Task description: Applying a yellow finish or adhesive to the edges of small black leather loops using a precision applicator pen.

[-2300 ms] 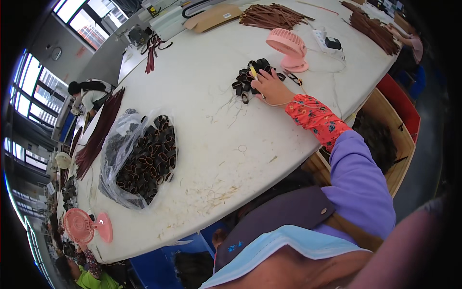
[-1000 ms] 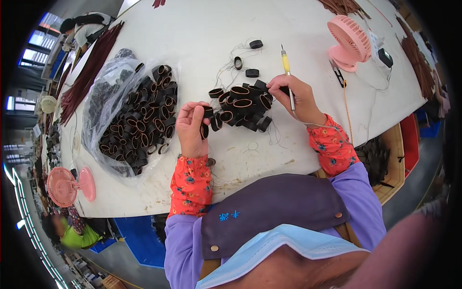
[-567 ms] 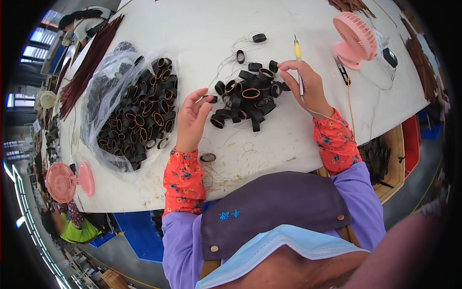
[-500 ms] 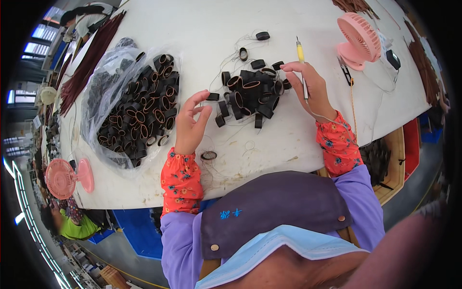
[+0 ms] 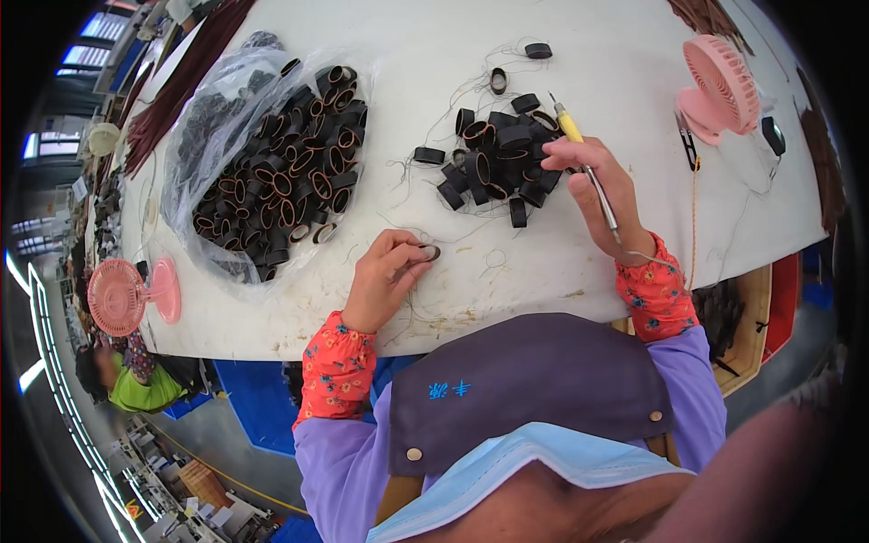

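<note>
My left hand (image 5: 389, 276) pinches a small black oval loop (image 5: 431, 253) low over the white tabletop (image 5: 507, 281), with loose threads around it. My right hand (image 5: 602, 190) holds a slim pen-like tool (image 5: 568, 123) with a yellow grip and a metal tip, a cord running from its lower end; the index finger is half curled out toward a pile of black loops (image 5: 493, 158). A few loops lie apart above that pile, among threads. Left of it, a clear plastic bag (image 5: 186, 172) holds several more black loops with tan inner edges (image 5: 281, 181).
Pink fans stand at right (image 5: 718, 83) and left (image 5: 118, 297). Black snips (image 5: 687, 143) lie by the right fan. Dark red strips (image 5: 181, 81) and brown strips (image 5: 701, 18) lie along far edges. A co-worker in green (image 5: 145, 385) sits left; bins (image 5: 742, 344) stand below the table.
My left hand has moved down from beside the pile to the lone loop near the front and pinched it. My right hand has moved slightly down, tilting the tool.
</note>
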A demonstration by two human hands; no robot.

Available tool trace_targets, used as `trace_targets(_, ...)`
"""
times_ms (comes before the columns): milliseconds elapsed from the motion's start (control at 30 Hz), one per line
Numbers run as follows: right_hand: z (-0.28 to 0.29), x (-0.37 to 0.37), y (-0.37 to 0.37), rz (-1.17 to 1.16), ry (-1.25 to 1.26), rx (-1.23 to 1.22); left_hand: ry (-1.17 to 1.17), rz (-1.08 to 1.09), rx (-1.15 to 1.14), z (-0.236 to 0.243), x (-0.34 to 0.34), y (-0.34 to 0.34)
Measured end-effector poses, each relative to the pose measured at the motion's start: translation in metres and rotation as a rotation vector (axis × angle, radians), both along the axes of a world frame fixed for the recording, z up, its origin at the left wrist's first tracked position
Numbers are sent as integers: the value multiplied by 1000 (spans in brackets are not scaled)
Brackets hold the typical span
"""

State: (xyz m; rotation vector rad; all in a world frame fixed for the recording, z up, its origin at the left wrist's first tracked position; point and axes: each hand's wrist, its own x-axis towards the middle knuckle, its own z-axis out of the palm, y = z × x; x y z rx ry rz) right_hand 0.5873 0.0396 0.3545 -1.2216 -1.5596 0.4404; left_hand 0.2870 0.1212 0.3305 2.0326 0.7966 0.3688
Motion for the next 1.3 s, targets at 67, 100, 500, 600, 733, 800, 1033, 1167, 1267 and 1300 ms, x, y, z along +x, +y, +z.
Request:
trace_targets(67,4,-12,-5,-4,29,-58,-248,102,251,0,23,-2)
trace_targets(100,3,-18,-5,1,-20,-31,-261,93,254,2,36,-4)
trace_targets(500,-9,-30,-7,-8,24,56,-610,53,443,3,102,-13)
trace_targets(600,-9,-25,-5,-17,-108,99,-633,61,51,-4,94,-10)
trace_targets(733,-8,-23,-5,7,-205,112,-592,47,53,-7,93,-8)
trace_targets(800,-8,-21,-4,16,-230,121,-543,27,136,0,93,-8)
trace_targets(1033,-9,-22,-4,62,-241,118,-466,94,235,3,92,-14)
trace_targets(1167,-9,-22,-3,75,-220,116,-470,114,285,0,91,-14)
trace_targets(1267,-9,-22,-3,82,-189,106,-461,126,353,-4,91,-13)
trace_targets(1300,-9,-22,-3,82,-188,107,-460,125,354,-4,91,-12)
